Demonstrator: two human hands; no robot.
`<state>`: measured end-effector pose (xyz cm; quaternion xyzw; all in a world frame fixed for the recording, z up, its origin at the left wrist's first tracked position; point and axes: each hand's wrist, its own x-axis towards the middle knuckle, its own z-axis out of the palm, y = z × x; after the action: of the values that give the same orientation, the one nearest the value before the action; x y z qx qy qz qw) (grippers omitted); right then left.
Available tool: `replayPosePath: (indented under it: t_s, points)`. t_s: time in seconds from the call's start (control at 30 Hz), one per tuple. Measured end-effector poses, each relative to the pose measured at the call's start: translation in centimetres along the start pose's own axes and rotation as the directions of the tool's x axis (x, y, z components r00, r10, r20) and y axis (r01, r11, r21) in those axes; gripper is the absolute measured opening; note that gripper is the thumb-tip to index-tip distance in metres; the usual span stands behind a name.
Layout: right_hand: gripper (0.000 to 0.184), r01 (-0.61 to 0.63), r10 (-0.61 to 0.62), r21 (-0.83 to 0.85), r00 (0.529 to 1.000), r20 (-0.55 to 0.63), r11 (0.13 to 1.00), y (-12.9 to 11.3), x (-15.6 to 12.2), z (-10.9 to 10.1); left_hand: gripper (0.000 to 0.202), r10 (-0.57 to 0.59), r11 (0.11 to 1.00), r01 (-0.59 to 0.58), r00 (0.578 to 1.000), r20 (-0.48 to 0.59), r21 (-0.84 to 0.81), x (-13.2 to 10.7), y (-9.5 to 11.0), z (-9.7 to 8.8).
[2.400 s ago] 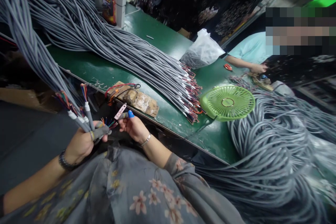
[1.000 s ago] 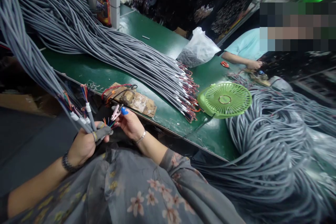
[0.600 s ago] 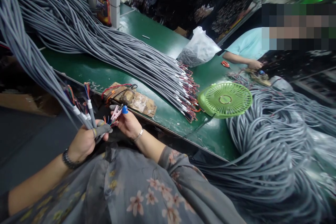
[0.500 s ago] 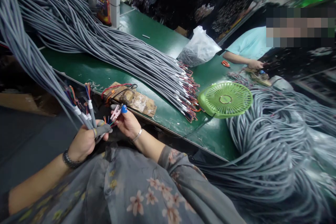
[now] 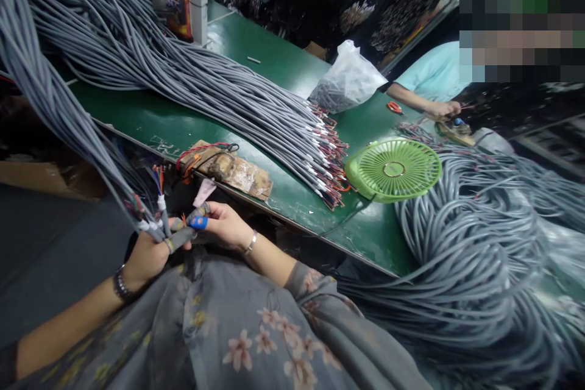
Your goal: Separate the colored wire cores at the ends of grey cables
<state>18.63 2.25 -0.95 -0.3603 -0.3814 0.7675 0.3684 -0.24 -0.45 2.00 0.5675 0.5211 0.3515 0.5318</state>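
Note:
My left hand [image 5: 148, 255] is closed round the ends of several grey cables [image 5: 158, 210]. Their stripped coloured wires fan out above my fist, and the cables run up to the left. My right hand [image 5: 223, 228] is closed in a pinch, with a blue cot on one fingertip. It holds a small pink clip-like tool [image 5: 203, 192] and touches the wire ends beside my left thumb. Both hands hover over my lap, just in front of the green table's edge [image 5: 292, 228].
A thick bundle of grey cables [image 5: 219, 94] lies across the green table. A taped brown block with red and black leads [image 5: 228, 167] sits near the edge. Beside them are a green fan [image 5: 393, 169] and a white plastic bag [image 5: 348, 80]. Another person's hand [image 5: 441, 108] works at the far right.
My right hand has dropped and turned toward my left hand; its blue-capped fingertip now meets the wire ends. My left hand has lowered slightly with the cables.

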Motion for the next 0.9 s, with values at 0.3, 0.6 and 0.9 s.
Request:
replayPosePath:
  t_s: [0.3,0.6,0.9]
  points:
    - [0.051,0.056,-0.062,-0.105,0.996,-0.056,0.993,0.0,-0.7,0.5,0.029,-0.049,0.998,0.044,0.988,0.146,0.041,0.3,0.9,-0.4]
    - [0.063,-0.011,0.004,-0.072,0.996,-0.089,0.997,-0.1,-0.9,0.9,0.041,-0.076,0.986,0.07,0.996,-0.036,-0.15,0.0,-0.1,0.6]
    - [0.055,-0.024,0.005,-0.13,0.989,-0.146,0.991,-0.1,-0.6,1.4,0.046,-0.055,0.997,0.055,0.998,-0.005,-0.061,0.1,0.5,0.5]
